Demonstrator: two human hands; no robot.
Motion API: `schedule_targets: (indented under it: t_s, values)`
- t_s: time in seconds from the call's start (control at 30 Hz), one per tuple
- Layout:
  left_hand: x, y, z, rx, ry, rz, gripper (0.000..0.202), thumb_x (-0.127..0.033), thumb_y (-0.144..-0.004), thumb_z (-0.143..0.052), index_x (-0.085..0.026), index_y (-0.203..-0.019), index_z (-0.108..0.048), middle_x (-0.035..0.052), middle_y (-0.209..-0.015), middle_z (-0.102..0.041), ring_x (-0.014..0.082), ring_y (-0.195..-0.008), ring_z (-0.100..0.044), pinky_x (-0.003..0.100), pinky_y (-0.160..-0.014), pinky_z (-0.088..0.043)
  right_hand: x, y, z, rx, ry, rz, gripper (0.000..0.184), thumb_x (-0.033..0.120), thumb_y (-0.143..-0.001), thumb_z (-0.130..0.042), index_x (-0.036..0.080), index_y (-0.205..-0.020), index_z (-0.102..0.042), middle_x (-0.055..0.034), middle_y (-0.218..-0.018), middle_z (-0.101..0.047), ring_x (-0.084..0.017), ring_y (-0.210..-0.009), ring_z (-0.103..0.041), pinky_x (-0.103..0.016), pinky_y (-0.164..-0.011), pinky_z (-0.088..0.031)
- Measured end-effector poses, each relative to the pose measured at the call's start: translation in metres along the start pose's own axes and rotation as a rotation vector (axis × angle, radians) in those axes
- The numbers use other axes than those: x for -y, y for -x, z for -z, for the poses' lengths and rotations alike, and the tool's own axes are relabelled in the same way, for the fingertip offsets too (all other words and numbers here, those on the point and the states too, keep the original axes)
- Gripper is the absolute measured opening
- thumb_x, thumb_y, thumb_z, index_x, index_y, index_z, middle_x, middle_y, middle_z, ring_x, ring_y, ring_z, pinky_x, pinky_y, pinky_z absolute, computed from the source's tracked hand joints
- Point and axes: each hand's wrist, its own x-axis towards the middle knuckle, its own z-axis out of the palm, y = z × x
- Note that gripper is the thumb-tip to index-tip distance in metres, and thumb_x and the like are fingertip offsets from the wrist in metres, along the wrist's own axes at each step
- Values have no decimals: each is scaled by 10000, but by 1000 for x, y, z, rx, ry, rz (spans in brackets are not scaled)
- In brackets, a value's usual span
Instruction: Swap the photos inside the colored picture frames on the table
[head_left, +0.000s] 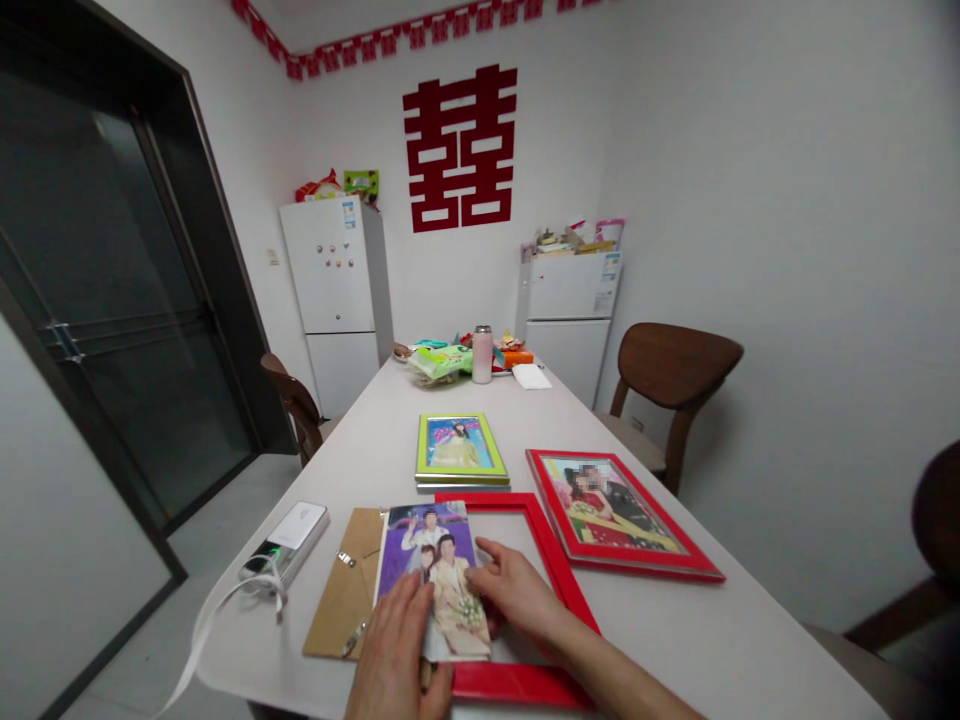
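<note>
A photo print (457,590) of several people on a purple background is held between my hands, above the left part of a red picture frame (559,570) that lies on the table. My left hand (394,645) grips the print at its lower left, its fingers over the front and the thumb near the bottom edge. At the right edge my right hand (517,595) closes on the print, its thumb and index finger bent; the other fingers are partly hidden. A brown backing board (337,595) with metal clips lies to the left, partly under the print.
A second red frame with a photo (622,510) lies right, and a green frame (461,450) lies beyond. A power bank (289,540) with a white cable is at the left edge. Farther back stand a pink bottle (482,355) and snack bags (442,362). Chairs (679,365) flank the table.
</note>
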Motion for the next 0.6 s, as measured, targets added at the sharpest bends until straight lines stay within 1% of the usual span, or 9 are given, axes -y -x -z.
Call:
schedule_targets:
  t_s: [0.07,0.13,0.2,0.27,0.37,0.43,0.47,0.53,0.6]
  values:
    - [-4,-4,-3,1,11,-45,584,-143,-618,-489,-123,-1195,-403,143,-1271,-401,277,-1165,-358,442,-925,-361,8,-6,-13,73,-232,-38,441,177,-624,-435,56,-1040,-516,-10,-591,-591,-95,-444,-492,-217,-461,-405]
    - [-5,-8,-5,-47,34,-55,628,-78,-592,-455,-115,-1214,-378,147,-1292,-368,277,-1186,-322,458,-938,-335,24,-4,-19,86,-371,-5,352,154,-604,-453,75,-926,-571,-15,-631,-599,-87,-478,-504,-219,-503,-422]
    - [-5,-14,-3,-134,112,-45,615,-43,-611,-412,-127,-1218,-376,128,-1294,-370,252,-1193,-317,447,-956,-312,42,2,-18,87,-438,62,320,192,-629,-494,100,-926,-569,-6,-650,-595,-76,-478,-495,-213,-502,-421]
    - [-9,-22,3,-239,270,4,542,-58,-675,-391,-160,-1208,-395,91,-1271,-415,217,-1175,-354,402,-969,-307,55,10,-14,87,-462,130,368,287,-668,-526,126,-998,-539,2,-660,-583,-70,-471,-482,-203,-467,-405]
    - [-24,-32,15,-371,620,271,381,-212,-764,-432,-173,-1140,-476,67,-1160,-537,207,-1094,-459,330,-924,-369,52,16,-6,-41,-449,122,462,402,-687,-528,152,-1075,-496,-27,-746,-589,-99,-561,-526,-211,-471,-413]
    - [-40,-38,20,-440,855,499,372,-333,-764,-465,-140,-1075,-531,82,-1056,-606,226,-1025,-517,320,-875,-408,39,17,-2,-146,-474,2,455,402,-674,-549,162,-1059,-504,-54,-825,-598,-123,-649,-561,-230,-525,-441]
    - [-47,-41,21,-460,950,586,398,-377,-752,-479,-122,-1049,-547,91,-1016,-625,233,-996,-536,321,-861,-417,32,17,0,-155,-515,-54,435,399,-675,-549,164,-1039,-512,-63,-847,-605,-130,-670,-574,-241,-550,-451]
    - [-59,-44,19,-459,1104,678,449,-422,-714,-520,-103,-1027,-554,102,-987,-635,238,-966,-553,324,-858,-414,19,17,6,-128,-639,-75,382,378,-684,-539,165,-1001,-525,-71,-873,-622,-144,-697,-592,-261,-592,-465]
    - [-64,-46,14,-407,1248,684,483,-424,-680,-559,-105,-1042,-540,107,-999,-628,236,-968,-551,323,-863,-408,13,16,15,-124,-741,14,344,324,-689,-527,168,-996,-525,-69,-900,-635,-165,-751,-600,-277,-634,-472]
